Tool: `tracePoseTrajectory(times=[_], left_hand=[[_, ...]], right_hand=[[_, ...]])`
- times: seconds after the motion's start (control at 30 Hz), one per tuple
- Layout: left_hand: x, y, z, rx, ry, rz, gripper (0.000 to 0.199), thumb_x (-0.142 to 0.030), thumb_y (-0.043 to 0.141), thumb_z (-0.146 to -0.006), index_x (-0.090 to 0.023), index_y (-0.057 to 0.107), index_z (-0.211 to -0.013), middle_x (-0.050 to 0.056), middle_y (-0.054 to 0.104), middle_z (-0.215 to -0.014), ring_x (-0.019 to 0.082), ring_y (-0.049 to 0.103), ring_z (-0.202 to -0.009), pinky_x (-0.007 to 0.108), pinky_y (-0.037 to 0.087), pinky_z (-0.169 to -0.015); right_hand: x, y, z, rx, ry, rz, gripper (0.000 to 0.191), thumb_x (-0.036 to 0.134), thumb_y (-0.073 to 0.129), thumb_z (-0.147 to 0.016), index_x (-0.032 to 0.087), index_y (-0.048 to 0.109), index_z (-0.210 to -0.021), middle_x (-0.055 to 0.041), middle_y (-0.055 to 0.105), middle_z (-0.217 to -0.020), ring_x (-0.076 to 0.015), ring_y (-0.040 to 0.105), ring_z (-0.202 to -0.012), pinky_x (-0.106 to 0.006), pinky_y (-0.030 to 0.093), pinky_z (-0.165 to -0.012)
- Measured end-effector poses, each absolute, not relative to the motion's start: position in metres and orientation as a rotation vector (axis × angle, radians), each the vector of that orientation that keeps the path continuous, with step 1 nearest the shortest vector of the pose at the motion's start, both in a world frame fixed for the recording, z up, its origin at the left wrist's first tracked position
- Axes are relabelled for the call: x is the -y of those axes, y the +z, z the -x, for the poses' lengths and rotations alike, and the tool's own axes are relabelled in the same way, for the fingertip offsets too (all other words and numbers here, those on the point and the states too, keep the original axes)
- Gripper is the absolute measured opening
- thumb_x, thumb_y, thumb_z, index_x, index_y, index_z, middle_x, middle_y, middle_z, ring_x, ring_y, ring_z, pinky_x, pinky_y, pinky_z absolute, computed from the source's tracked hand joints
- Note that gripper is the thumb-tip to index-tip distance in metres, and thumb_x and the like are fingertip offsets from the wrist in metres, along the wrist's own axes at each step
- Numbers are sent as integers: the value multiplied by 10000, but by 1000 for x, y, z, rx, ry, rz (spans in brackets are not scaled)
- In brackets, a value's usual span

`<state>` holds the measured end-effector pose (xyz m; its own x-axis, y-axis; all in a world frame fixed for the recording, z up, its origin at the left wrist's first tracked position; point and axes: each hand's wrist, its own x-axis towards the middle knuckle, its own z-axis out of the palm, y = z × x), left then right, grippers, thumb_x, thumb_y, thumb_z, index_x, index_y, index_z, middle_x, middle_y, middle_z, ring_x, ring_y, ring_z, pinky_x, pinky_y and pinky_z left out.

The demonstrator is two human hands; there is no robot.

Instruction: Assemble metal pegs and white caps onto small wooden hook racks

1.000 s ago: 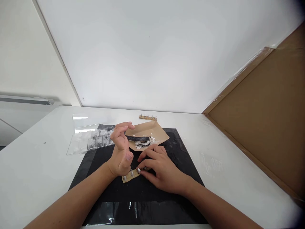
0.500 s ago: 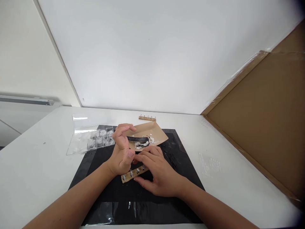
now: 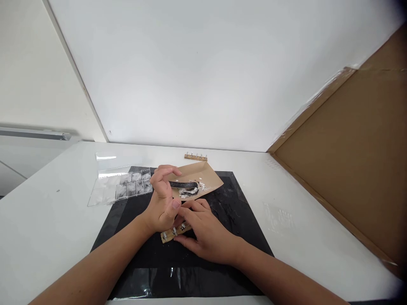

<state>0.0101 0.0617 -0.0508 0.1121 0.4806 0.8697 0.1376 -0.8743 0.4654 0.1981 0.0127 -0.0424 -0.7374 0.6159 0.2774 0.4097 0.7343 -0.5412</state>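
Against a broad white wall (image 3: 197, 84) stood a white table (image 3: 47, 216), with a brown cardboard panel (image 3: 352, 148) slanting along its right side. A black mat (image 3: 197, 277) covered the table's near middle. Both forearms reached inward over it from the lower corners. The left hand (image 3: 161, 207) was raised, wrist bent upward, palm turned inward, fingers loosely curled at the top and thumb pointing across toward the right hand (image 3: 208, 233); its grip was open, thumb and fingers apart. The right hand lay lower and flatter, back upward and knuckles arched, its thumb at the near edge of a wooden strip (image 3: 168, 238) while its other fingers bent over toward the far side. Their tips were partly hidden, so whether that grip was closed on the strip could not be told. To the left sat a clear compartment case (image 3: 124, 186), its lid open. Beyond the hands, a tan tray (image 3: 210, 171) held a dark flat bar (image 3: 184, 185), its left end behind the left hand. The wooden strip lay slanted on the mat, bearing small metal fittings; a similar pegged strip (image 3: 195, 157) rested behind the tray. White bits (image 3: 201, 185) lay in the tray.
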Motion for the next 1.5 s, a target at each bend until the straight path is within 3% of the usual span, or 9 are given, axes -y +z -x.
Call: tracePoseTrajectory(times=[0.37,0.53,0.7,0.9,1.07,1.27,1.5], left_hand=[[-63,-50,-10,-572,1846,-2085,535,-487,525,-996,-298,319,-1452,105,411,-1265,305,451,-1158,623,362,-1046],[-63,-49,-10,-581,1833,-2093,508,-475,505,-1015,-284,304,-1440,105,424,-1234,290,456,-1122,604,377,-1020],[-63,-49,-10,-580,1814,-2087,481,-474,484,-1039,-296,285,-1438,100,435,-1229,267,479,-1076,594,397,-998],[-63,-49,-9,-587,1796,-2097,492,-474,475,-1041,-292,277,-1452,100,450,-1210,273,481,-1079,587,405,-978],[-62,-50,-9,-594,1793,-2089,479,-491,458,-1050,-294,282,-1449,94,442,-1193,267,480,-1080,574,406,-986],[-63,-51,-8,-584,1779,-2091,491,-476,474,-1043,-293,281,-1456,96,430,-1213,261,488,-1078,573,401,-992],[-63,-50,-10,-556,1794,-2115,491,-468,471,-1044,-302,276,-1463,95,418,-1222,260,475,-1077,570,406,-990]], right_hand=[[-15,-51,-199,2449,545,746,546,309,784,-956,263,575,-1458,-38,824,-1068,-284,591,-1295,-461,363,-1090],[-13,-50,-198,2432,624,741,541,242,804,-925,261,598,-1425,-32,808,-1139,-277,557,-1327,-449,375,-1128],[-15,-47,-199,2491,624,742,401,261,768,-947,255,653,-1331,-48,759,-1243,-277,535,-1357,-445,394,-1145],[-22,-38,-211,2564,546,777,535,369,835,-900,264,624,-1381,-68,763,-1225,-301,522,-1395,-486,371,-1155],[-23,-32,-217,2569,548,803,455,368,818,-918,267,656,-1331,-55,785,-1178,-307,545,-1369,-486,372,-1125],[-23,-36,-216,2512,528,807,274,229,745,-947,257,692,-1215,-32,791,-1124,-265,569,-1329,-446,367,-1093],[-22,-35,-213,2488,562,831,137,224,748,-948,245,718,-1080,-28,788,-1053,-270,593,-1272,-439,367,-1047]])
